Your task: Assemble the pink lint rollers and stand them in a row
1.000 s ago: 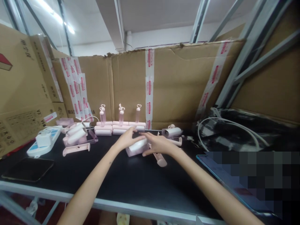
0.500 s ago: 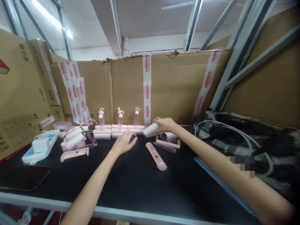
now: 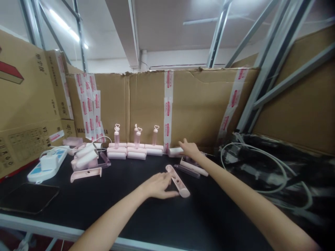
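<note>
My left hand (image 3: 159,185) reaches over the black tabletop with its thumb and fingers apart, at the near left side of a long pale pink half-shell (image 3: 180,184) with a round hole in it. Its fingertips overlap the shell; whether they touch it I cannot tell. Farther back, my right hand (image 3: 190,149) is at the right end of a white cylinder (image 3: 175,151) lying by the cardboard wall. Its fingers look spread, though some are hidden. Another pink half-shell (image 3: 194,166) and a clear pinkish strip (image 3: 186,171) lie just in front of that hand.
Pink-and-white cylinders (image 3: 136,153) line the back, with several heart-topped tubes (image 3: 116,136) upright behind. At left are a cylinder pile (image 3: 86,157), a half-shell (image 3: 86,173), a power strip (image 3: 49,167) and a dark flat device (image 3: 30,197). Cables (image 3: 264,146) lie right; cardboard (image 3: 146,104) walls the back.
My right hand has lowered the white cylinder to the tabletop at the back, and its fingers have loosened. My left hand has moved right and nearer, to the pink half-shell.
</note>
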`<move>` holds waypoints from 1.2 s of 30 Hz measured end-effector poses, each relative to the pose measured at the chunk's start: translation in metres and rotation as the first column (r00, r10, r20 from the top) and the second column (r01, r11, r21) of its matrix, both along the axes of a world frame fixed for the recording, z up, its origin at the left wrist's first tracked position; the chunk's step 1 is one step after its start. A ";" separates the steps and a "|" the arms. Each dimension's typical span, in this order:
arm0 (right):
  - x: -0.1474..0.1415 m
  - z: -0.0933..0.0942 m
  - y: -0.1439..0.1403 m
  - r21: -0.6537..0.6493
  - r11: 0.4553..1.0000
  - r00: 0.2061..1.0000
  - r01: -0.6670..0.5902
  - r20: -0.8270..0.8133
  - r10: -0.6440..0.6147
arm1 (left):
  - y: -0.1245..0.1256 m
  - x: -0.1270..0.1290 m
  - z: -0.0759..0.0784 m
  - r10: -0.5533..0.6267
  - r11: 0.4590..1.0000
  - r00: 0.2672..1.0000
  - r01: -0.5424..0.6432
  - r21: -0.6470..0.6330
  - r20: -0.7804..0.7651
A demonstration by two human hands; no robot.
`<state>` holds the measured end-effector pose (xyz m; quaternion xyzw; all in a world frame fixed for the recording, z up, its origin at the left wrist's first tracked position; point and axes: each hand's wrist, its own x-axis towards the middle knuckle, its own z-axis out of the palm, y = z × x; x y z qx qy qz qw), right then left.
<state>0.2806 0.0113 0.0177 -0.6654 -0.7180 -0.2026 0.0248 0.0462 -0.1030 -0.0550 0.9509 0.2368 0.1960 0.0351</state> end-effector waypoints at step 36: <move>-0.068 0.012 -0.144 0.446 0.735 0.144 -0.511 -0.799 0.585 | -0.004 -0.038 0.021 0.487 0.810 0.844 -0.339 -0.479 0.226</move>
